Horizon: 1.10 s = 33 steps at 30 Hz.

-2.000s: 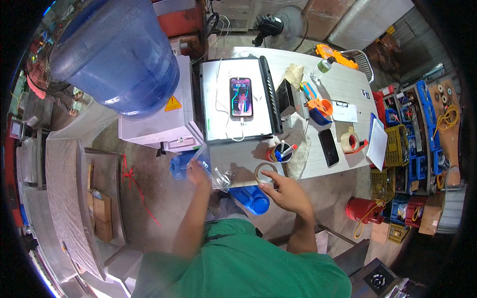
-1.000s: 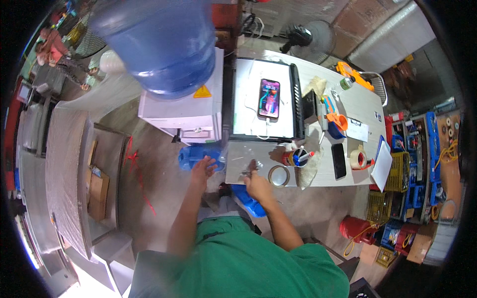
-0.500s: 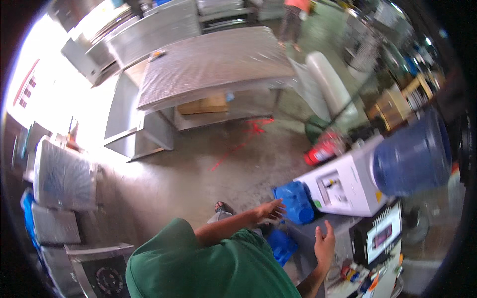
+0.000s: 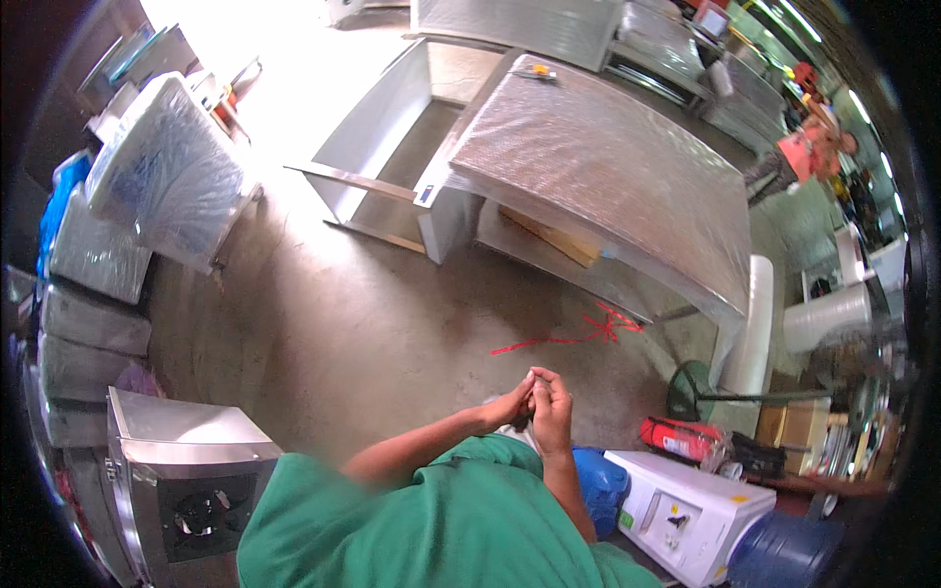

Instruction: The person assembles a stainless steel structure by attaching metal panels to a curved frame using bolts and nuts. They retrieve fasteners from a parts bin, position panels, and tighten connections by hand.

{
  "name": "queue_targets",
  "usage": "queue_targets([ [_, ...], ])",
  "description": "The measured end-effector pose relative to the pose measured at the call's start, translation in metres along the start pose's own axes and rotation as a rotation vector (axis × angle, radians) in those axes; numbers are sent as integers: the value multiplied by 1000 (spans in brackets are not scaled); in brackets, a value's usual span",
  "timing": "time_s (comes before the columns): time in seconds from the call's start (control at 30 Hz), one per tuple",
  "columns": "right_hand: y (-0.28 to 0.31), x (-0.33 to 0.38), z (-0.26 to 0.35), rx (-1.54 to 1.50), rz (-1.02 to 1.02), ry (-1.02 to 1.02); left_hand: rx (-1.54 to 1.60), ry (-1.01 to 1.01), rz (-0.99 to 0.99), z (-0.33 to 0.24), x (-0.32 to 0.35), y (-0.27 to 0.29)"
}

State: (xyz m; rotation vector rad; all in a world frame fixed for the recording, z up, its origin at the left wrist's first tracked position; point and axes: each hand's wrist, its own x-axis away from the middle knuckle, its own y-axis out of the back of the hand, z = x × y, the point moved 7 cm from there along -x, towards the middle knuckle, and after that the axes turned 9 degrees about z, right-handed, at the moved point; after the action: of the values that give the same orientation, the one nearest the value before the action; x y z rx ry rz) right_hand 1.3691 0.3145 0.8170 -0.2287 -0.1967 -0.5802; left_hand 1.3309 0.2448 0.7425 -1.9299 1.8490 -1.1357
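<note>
the left hand (image 4: 511,406) and right hand (image 4: 553,414) are held together, bare, with fingers (image 4: 557,385) bent and touching, partly hidden by one another. the left forearm (image 4: 421,446) is slanted in from the lower left; the right forearm (image 4: 566,488) is held steeper, below its hand. whether anything is gripped between the fingers cannot be told.

Wrapped table (image 4: 608,157): you have it ahead of you, film over its top.
Orange tool (image 4: 535,73): on the table, at your far left corner.
Plank (image 4: 554,235): under the tabletop.
Open frame (image 4: 382,122): just left of the table.
White roll (image 4: 753,323): beside the table's right end.
Red cylinder (image 4: 681,438): on your side of the table.
Person (image 4: 812,152): beyond the table's right end, in pink.
</note>
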Motion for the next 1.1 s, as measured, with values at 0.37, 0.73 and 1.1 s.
queue_targets([
  [0.37, -211, -303, -42, 458, 688, -213, -327, -69, -901, -146, 146, 292],
  [0.73, -488, -598, -60, 355, 722, -417, 518, -213, -1585, -162, 440, 480],
  [1.1, -583, -802, -216, 198, -71, -483, 238, -116, -1636, -287, 688, 729],
])
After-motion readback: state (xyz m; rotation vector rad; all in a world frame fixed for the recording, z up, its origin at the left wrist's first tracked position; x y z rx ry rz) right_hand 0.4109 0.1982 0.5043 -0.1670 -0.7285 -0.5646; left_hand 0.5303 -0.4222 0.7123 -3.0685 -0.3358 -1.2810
